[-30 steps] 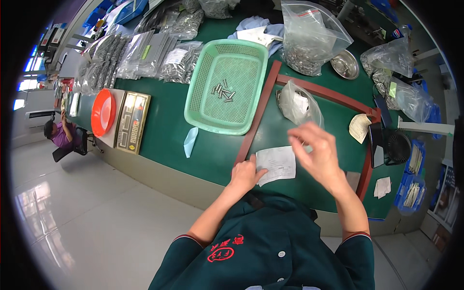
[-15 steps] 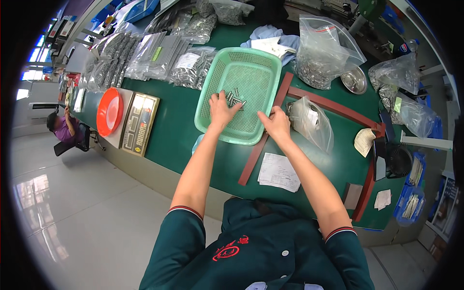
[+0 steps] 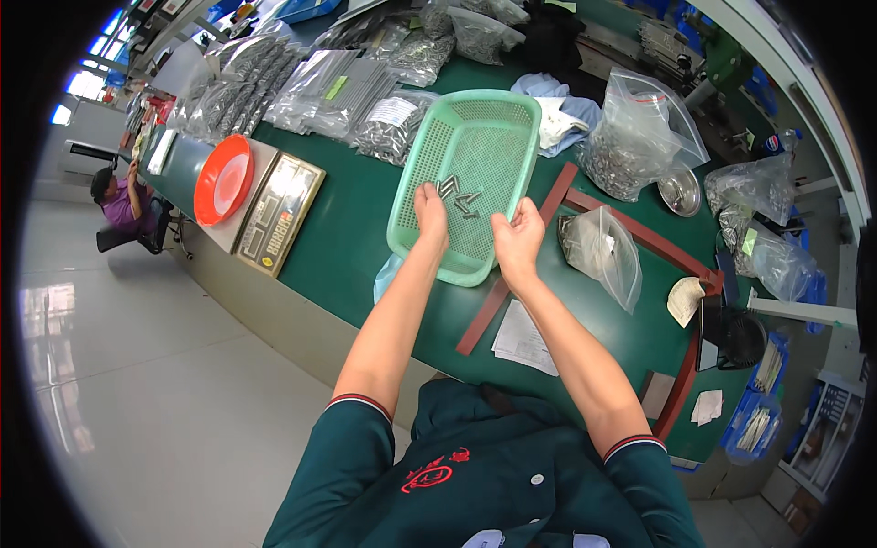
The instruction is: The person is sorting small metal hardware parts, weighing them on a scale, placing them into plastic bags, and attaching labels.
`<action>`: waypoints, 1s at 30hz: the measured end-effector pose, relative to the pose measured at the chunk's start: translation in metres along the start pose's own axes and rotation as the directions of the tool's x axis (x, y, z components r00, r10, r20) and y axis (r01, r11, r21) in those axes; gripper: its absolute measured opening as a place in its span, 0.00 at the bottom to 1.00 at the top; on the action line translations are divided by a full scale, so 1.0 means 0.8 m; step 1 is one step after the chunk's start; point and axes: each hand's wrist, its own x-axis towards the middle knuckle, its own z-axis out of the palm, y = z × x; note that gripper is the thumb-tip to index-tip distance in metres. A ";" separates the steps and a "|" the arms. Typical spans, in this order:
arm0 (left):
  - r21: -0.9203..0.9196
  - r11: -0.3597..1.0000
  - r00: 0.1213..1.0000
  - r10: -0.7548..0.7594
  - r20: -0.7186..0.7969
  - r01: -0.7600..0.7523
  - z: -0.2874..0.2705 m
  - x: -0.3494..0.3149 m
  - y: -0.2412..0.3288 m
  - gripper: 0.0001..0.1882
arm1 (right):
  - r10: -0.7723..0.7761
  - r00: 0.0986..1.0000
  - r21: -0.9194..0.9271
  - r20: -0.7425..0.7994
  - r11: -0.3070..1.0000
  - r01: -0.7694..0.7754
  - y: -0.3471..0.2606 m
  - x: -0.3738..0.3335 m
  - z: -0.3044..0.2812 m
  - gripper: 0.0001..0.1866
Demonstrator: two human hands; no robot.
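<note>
A light green plastic mesh basket (image 3: 496, 146) sits on the green table in front of me. Several short silvery metal pieces (image 3: 468, 199), shaped like screws or pins, lie loose in it. My left hand (image 3: 432, 217) is inside the basket, beside the pile's left edge. Its fingers are drawn together and curled; whether they hold a piece is hidden. At the basket's right side, my right hand (image 3: 519, 242) is closed over the rim, thumb inward and fingers outward.
Left of the basket stand a weighing scale (image 3: 276, 215) and a red round tray (image 3: 239, 187). Bags of metal parts (image 3: 396, 128) line the back. A reddish-brown frame (image 3: 630, 230), a clear bag (image 3: 603, 251) and papers (image 3: 523, 342) lie to the right. A person (image 3: 128, 205) sits far left.
The view has shifted, so the table appears further right. My left hand's fingers have drawn together and moved to the pile's left edge. The metal pieces lie more spread out. My right hand stays at the rim.
</note>
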 end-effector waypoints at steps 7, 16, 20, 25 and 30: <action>-0.045 0.968 0.949 0.233 -0.213 -0.248 0.033 -0.030 0.005 0.25 | -0.399 0.906 -0.243 0.145 0.873 0.423 -0.111 -0.062 0.007 0.09; -0.422 0.890 0.969 0.076 -0.237 -0.173 0.013 -0.100 -0.024 0.21 | -0.729 0.449 -0.244 0.516 0.378 0.893 -0.152 -0.110 -0.001 0.12; -0.632 0.773 0.992 -0.019 -0.121 -0.062 -0.018 -0.161 -0.041 0.19 | -0.748 0.320 -0.247 0.582 0.212 0.946 -0.157 -0.120 -0.003 0.12; -0.808 0.580 0.994 -0.092 0.059 0.102 -0.017 -0.169 -0.031 0.17 | -0.725 0.298 -0.266 0.621 0.162 0.950 -0.154 -0.123 -0.012 0.11; -0.880 0.363 0.952 -0.135 0.275 0.306 0.005 -0.162 -0.017 0.16 | -0.719 0.446 -0.361 0.532 0.284 0.888 -0.160 -0.106 -0.014 0.11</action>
